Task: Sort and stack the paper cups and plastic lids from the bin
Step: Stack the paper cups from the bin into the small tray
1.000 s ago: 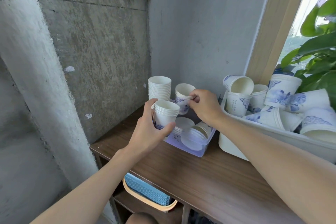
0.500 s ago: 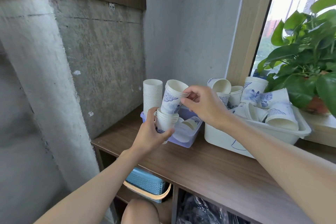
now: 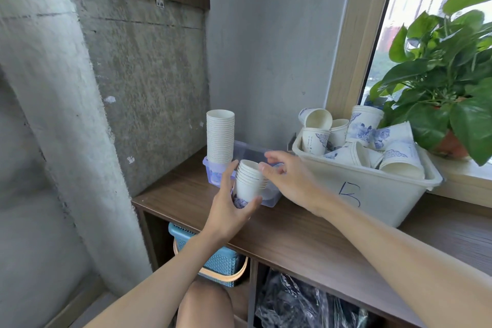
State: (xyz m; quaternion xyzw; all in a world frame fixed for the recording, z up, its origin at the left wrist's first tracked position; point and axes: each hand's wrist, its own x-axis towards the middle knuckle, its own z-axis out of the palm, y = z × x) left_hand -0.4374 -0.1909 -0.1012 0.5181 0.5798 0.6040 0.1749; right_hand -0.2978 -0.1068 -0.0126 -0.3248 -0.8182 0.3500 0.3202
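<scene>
My left hand (image 3: 229, 210) grips a short stack of white paper cups with blue print (image 3: 249, 182), held above the wooden shelf top. My right hand (image 3: 290, 181) hovers just right of the stack's rim with fingers relaxed, holding nothing. Behind them a small clear plastic tub (image 3: 213, 168) carries a tall stack of white cups (image 3: 220, 138); its other contents are mostly hidden by my hands. The white bin (image 3: 372, 192) to the right, marked with a blue letter, holds several loose blue-patterned cups (image 3: 359, 128).
A potted green plant (image 3: 447, 82) stands on the window sill right of the bin. Concrete walls close off the left and back. Under the wooden shelf top (image 3: 292, 234) sit a blue basket (image 3: 213, 255) and black plastic bags (image 3: 300, 303).
The single cup that my right hand pinched has gone onto the stack in my left hand, and my right hand has let go. The view has pulled back and shifted right.
</scene>
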